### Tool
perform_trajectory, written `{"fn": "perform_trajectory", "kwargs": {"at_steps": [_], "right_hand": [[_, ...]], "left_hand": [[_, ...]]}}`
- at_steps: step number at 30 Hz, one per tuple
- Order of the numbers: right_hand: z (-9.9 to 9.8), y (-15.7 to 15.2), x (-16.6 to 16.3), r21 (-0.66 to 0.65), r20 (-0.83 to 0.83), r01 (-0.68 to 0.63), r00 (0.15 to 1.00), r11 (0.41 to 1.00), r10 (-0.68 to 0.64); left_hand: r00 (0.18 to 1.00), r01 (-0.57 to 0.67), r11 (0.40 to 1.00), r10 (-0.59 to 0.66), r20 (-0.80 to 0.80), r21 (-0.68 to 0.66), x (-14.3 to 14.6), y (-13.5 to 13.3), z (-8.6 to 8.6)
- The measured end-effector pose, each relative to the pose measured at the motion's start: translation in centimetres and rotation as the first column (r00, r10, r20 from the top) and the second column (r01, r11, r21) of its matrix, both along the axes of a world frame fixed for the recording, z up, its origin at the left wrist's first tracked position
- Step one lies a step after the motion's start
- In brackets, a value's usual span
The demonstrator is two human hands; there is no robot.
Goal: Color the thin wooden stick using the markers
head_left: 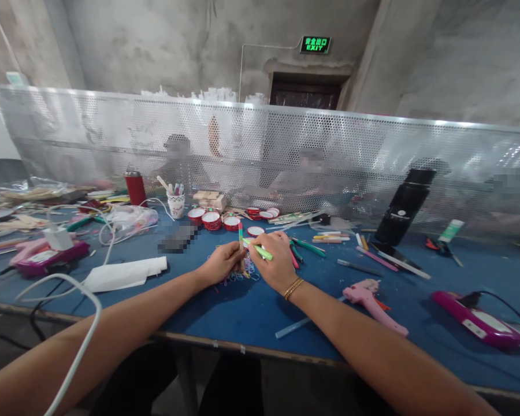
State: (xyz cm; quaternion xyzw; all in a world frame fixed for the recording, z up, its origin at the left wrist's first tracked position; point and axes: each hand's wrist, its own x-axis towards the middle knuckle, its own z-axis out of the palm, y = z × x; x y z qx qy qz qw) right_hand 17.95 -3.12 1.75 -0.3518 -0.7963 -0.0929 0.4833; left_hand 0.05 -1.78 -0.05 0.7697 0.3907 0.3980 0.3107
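One patterned cup point(176, 207); left of it, one red bottle point(135, 189); right of it, one black bottle point(401, 211), one lime-green marker point(262, 252) and two hands point(220, 263) point(278, 263); two purple power strips point(54, 258) point(485, 323), one either side of the cup.

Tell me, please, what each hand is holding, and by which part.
Left hand: a stick, below its coloured top. Right hand: a green marker; exact hold unclear.

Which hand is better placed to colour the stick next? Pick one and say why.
Right, most likely: the right hand holds the light-green marker, angled toward the colour-banded stick, while the left hand is occupied holding that stick upright.
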Motion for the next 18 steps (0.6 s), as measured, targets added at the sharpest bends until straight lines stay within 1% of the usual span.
{"fn": "perform_trajectory", "kwargs": {"at_steps": [6,13,18], "right_hand": [[-0.01,-0.03,-0.02,0.001,-0.010,0.002,1.000,1.000,-0.002],[-0.05,0.08,0.05,0.007,-0.008,-0.017,1.000,1.000,0.017],[0.01,0.00,0.02,-0.002,-0.020,0.010,1.000,1.000,-0.010]], "left_hand": [[1.000,-0.003,1.000,0.003,-0.007,0.021,-0.01,0.01,0.05],[1.000,0.011,1.000,-0.011,0.001,0.007,0.10,-0.04,0.06],[1.000,0.001,1.000,-0.001,0.006,0.007,0.18,-0.19,0.22]]}}
